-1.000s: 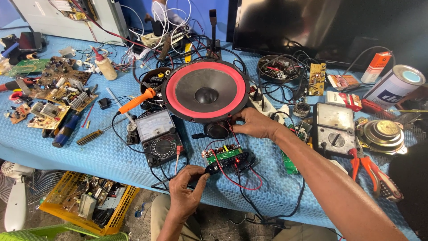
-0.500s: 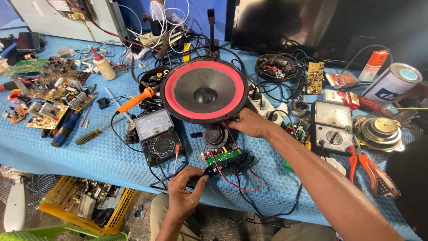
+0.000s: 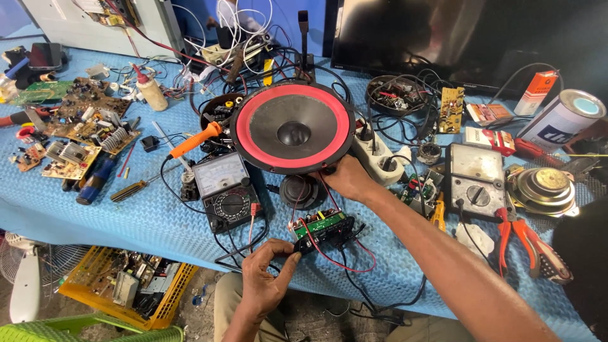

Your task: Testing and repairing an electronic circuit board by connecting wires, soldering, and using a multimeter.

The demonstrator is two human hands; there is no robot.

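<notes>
At counter front edge: small green circuit board (image 3: 320,229) in a black frame, red and black wires looping off it onto the blue cloth.
Left hand (image 3: 266,278): fingers (image 3: 286,254) pinched together on the board's near-left corner.
Right hand (image 3: 347,178): fingers curled under the lower rim of the speaker (image 3: 292,126), gripping it.
Speaker: large, round, tilted up; black cone, red surround, black magnet (image 3: 297,190) beneath.
Left of board: analog multimeter (image 3: 226,191), black, needle dial, lying flat.
Counter (image 3: 126,215): blue textured cover.
</notes>
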